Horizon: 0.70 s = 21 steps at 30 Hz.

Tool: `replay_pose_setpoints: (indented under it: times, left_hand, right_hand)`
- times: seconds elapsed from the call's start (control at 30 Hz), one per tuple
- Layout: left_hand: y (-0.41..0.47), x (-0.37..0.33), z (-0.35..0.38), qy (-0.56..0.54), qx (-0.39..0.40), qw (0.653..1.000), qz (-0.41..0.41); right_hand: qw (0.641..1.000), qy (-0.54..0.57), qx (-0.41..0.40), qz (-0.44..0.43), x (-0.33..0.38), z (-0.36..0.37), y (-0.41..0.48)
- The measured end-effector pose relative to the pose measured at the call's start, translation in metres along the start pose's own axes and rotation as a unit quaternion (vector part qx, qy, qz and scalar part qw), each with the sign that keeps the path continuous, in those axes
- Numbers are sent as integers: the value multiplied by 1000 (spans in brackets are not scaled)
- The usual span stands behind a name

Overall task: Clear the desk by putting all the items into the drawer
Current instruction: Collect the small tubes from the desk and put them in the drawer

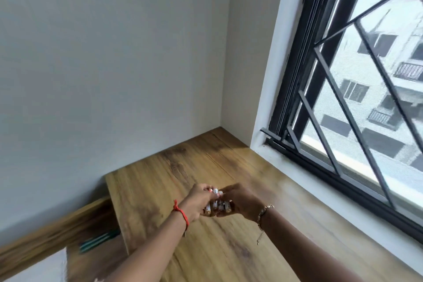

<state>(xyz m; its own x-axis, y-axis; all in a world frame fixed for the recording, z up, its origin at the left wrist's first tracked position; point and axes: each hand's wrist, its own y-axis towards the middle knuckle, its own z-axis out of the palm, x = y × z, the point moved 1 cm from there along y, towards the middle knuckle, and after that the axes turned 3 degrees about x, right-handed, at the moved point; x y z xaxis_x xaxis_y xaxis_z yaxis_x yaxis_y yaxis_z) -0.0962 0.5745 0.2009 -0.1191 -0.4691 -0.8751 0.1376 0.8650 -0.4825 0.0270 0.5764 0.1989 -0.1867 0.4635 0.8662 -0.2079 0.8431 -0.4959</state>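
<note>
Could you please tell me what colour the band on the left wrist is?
Red wrist band, in the head view.

A single head-mounted wide-angle view looks forward and down from the person's standing or seated position at the near side of the wooden desk, facing the room corner where the grey wall meets the window. The frame is rolled, so the desk edges and window frame run diagonally. Both forearms enter from the bottom edge, and the left hand and right hand meet close to the lens in the lower centre. The open drawer sits at the lower left, blurred. No second view overlaps
</note>
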Motion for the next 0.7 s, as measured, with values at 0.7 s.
replay_pose_setpoints:
  times: [0.7]
  left_hand:
    - [-221, 189, -30, -2, 6, 996, -93]
  right_hand:
    - [977, 99, 105, 155, -164, 137, -181]
